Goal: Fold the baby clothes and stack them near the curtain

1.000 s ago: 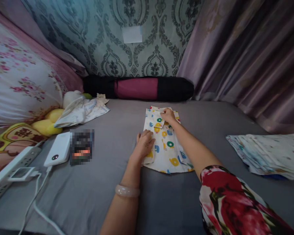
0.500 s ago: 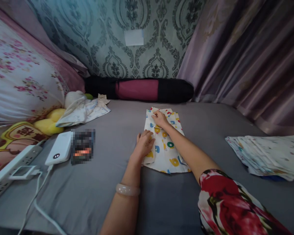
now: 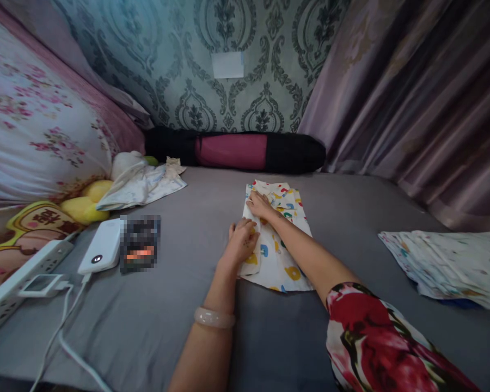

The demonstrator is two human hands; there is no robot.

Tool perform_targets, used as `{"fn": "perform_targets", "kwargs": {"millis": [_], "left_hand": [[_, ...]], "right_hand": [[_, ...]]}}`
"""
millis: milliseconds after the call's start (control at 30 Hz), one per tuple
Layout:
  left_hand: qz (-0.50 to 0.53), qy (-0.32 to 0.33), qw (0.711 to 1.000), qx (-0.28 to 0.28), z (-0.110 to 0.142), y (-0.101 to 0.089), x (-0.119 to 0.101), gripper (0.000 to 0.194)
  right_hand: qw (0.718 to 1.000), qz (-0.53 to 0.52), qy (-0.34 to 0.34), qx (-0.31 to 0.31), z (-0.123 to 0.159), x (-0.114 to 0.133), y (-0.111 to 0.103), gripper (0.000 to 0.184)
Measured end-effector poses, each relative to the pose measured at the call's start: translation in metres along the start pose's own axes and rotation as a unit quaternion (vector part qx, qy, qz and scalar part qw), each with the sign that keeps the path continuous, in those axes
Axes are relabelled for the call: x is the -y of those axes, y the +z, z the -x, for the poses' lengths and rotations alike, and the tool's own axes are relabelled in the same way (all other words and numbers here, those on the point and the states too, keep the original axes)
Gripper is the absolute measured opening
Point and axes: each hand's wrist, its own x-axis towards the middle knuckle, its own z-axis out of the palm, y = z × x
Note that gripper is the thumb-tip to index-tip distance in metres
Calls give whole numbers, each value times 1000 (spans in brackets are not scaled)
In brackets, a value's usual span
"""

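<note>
A white garment point(image 3: 275, 256) with a print of bright yellow, blue, green and red shapes lies on the grey sheet, its left side folded inward. My left hand point(image 3: 243, 242) rests on the lower part of that folded strip, fingers bent and apart. Higher up, my right hand point(image 3: 261, 206) lies on the cloth near its upper left edge, fingers extended. The right forearm crosses over the garment and hides part of its right side. Bunched fabric shows just right of my right hand.
A stack of folded printed cloths point(image 3: 453, 267) lies at the right. Leftward are a white power bank point(image 3: 101, 247), a blurred-out object point(image 3: 141, 243), a power strip point(image 3: 28, 286) with cables, and a crumpled cloth point(image 3: 142, 185). A black and maroon bolster point(image 3: 232, 151) lies along the wall.
My right hand has moved slightly left and down toward the garment's left edge, its fingers now laid out on the cloth. My left hand stays on the folded strip. The view has shifted slightly.
</note>
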Motion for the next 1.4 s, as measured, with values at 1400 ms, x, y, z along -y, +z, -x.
{"fn": "perform_targets", "kwargs": {"millis": [1400], "left_hand": [[-21, -11, 1000, 2, -2, 5, 5, 24]], "right_hand": [[995, 93, -14, 33, -43, -3, 16, 63]]}}
